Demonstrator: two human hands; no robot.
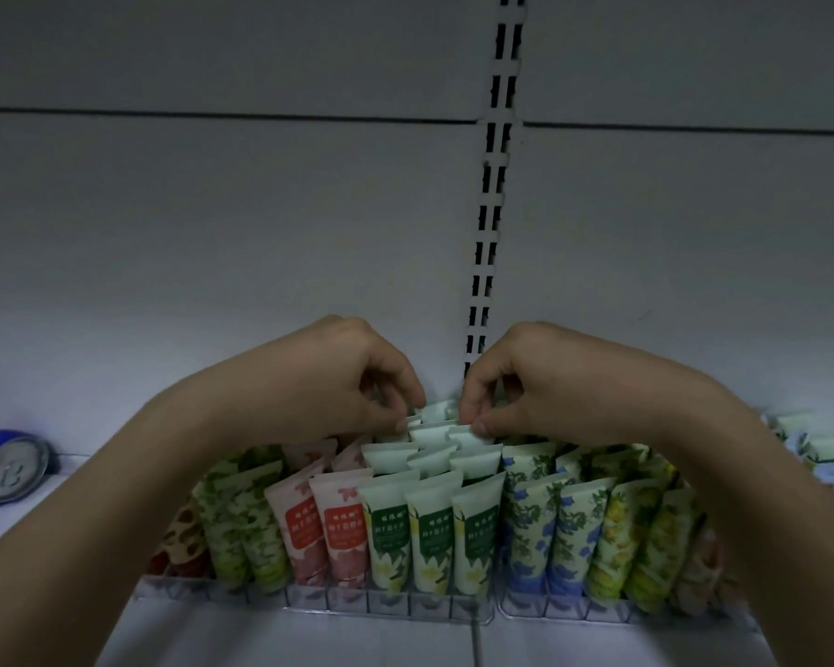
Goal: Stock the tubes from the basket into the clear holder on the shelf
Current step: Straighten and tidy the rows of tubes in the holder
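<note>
From my seat I see both hands reaching to the back of the clear plastic compartmented holder (396,605) standing on the white shelf (309,637). The left hand (343,377) sits at about 11 o'clock from the centre of the holder, its fingers curled down and its thumb and fingertips pinching the crimped top of a pale green and white squeeze tube (417,430) in the rear row. The right hand (540,382), at about 1 o'clock, is curled the same way, with thumb and forefinger pinching the top edge of a neighbouring tube of the same kind (468,438).

The holder is packed with upright tubes in columns: white ones with green labels and yellow flowers (429,536) in the middle, pink flowered ones (319,527) at 9 o'clock of them, leafy green ones (242,517) further that way, blue flowered ones (545,527) at 3 o'clock, then yellow-green ones (641,536).

At 9 o'clock in the view, well apart from the holder, a blue metal drink can (6,466) lies on its side on the shelf. A slotted white upright (489,209) runs up the back panel at 12 o'clock.
</note>
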